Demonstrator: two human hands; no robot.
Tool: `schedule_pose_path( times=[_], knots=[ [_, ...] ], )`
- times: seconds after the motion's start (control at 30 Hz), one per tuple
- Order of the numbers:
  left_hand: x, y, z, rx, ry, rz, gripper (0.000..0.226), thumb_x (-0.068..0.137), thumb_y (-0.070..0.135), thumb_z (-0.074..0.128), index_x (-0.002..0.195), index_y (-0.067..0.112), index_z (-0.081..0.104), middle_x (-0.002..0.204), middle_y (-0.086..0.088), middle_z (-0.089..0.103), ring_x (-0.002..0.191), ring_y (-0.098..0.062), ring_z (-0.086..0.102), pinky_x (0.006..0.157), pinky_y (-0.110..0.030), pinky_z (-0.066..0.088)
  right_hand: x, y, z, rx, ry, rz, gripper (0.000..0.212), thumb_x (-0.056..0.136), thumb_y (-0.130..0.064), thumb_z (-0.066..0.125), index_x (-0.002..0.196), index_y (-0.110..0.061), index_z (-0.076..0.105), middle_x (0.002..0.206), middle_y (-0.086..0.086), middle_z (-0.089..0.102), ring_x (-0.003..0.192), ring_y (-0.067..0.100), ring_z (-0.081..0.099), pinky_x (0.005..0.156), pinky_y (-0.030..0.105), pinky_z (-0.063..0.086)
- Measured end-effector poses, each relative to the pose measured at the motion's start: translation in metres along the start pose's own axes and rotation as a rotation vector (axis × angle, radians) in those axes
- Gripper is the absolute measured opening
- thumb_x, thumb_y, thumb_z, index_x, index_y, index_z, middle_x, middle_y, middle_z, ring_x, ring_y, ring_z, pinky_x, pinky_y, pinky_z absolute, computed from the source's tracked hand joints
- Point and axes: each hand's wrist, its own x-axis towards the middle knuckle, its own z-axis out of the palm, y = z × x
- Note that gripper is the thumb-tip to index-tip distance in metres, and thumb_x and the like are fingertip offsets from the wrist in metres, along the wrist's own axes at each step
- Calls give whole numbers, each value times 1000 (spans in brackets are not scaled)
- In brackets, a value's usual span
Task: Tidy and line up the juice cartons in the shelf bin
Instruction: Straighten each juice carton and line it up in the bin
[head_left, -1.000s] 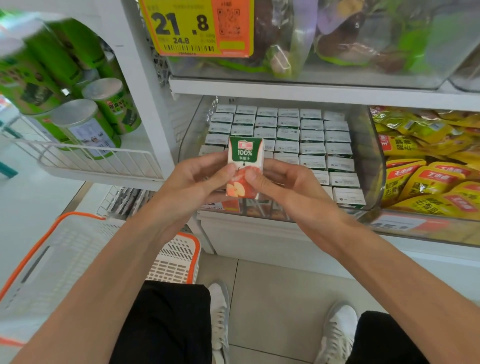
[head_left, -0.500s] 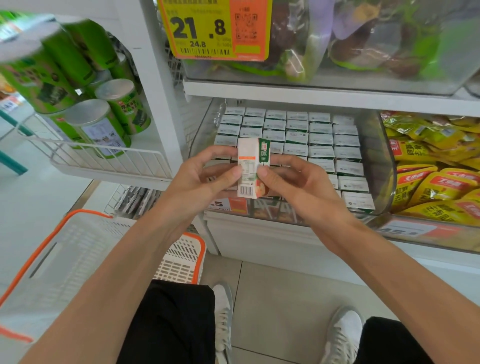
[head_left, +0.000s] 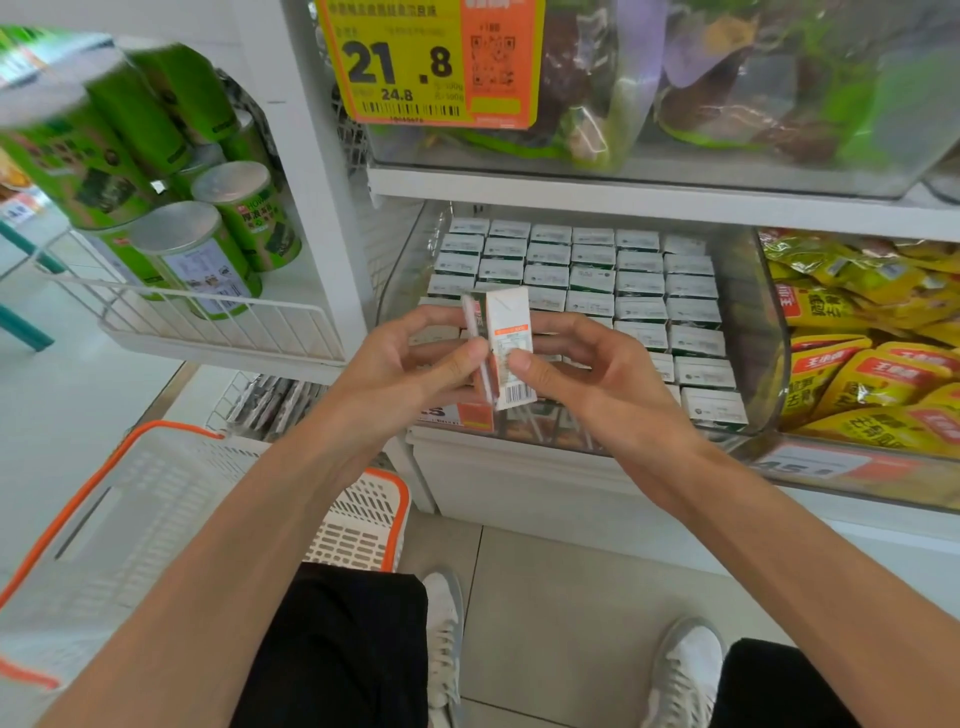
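Upper left of the frame, green tins (head_left: 208, 244) sit in a wire rack, and at lower left a white basket (head_left: 156, 499) with an orange rim stands on the floor; neither seems part of the job. Toward the centre, the left hand (head_left: 405, 364) has its grip closed on one juice carton (head_left: 506, 353), thumb on the near side and fingers curled behind. The carton is held upright, slightly tilted, its barcode panel facing the camera, just in front of the clear shelf bin (head_left: 753, 332) and not yet in it. The right hand (head_left: 587, 379) shares the hold, its grip a pinch with the thumb on the barcode face and fingers wrapped round the back. Two hands on so small a box suggests it is being turned to match its neighbours before going in. Behind and to the right, the packed cartons (head_left: 639, 283) stand in tidy rows with their tops up. The bin's front left corner is hidden by the hands, so I cannot tell whether a gap waits there. At far right, yellow snack packets (head_left: 872, 364) fill the next bin.
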Motion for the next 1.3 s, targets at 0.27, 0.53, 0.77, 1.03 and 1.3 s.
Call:
schedule_pose_path(
  times=[0.27, 0.53, 0.77, 1.03, 1.3],
  knots=[
    [3, -4, 0, 37, 116, 36, 49, 79, 27, 86, 124, 20, 68, 109, 0, 80, 97, -22, 79, 77, -27, 64, -1, -2, 1, 6, -31, 32, 24, 97, -32, 75, 119, -21, 79, 112, -5, 81, 105, 13, 77, 88, 23, 61],
    [2, 0, 0, 93, 96, 76, 41, 90, 36, 71, 130, 28, 71, 118, -1, 78, 107, -21, 76, 89, -33, 63, 0, -4, 0, 136, 30, 87, 28, 95, -27, 77, 121, -22, 67, 108, 5, 82, 99, 24, 80, 84, 34, 63],
    [1, 0, 1, 170, 46, 96, 50, 84, 36, 82, 133, 35, 69, 124, 8, 76, 117, -11, 71, 95, -35, 60, -4, -4, 2, 36, -123, 87, 46, 86, -36, 84, 124, -24, 64, 113, -5, 80, 98, 17, 79, 84, 31, 63],
    [-1, 2, 0, 208, -2, 143, 62, 80, 35, 86, 139, 38, 64, 130, 12, 73, 127, -11, 66, 108, -49, 51, 2, -7, -9, -149, -117, -83, 56, 76, -25, 94, 128, -25, 72, 124, -13, 77, 119, 6, 70, 108, 38, 55],
    [3, 0, 6, 332, 19, 414, 59, 74, 3, 91, 123, 20, 63, 124, 14, 72, 125, -5, 64, 97, -16, 52, 4, 4, -3, -306, -5, -344, 63, 77, -10, 93, 134, -17, 68, 129, -10, 73, 128, 9, 65, 113, 41, 50]
  ],
)
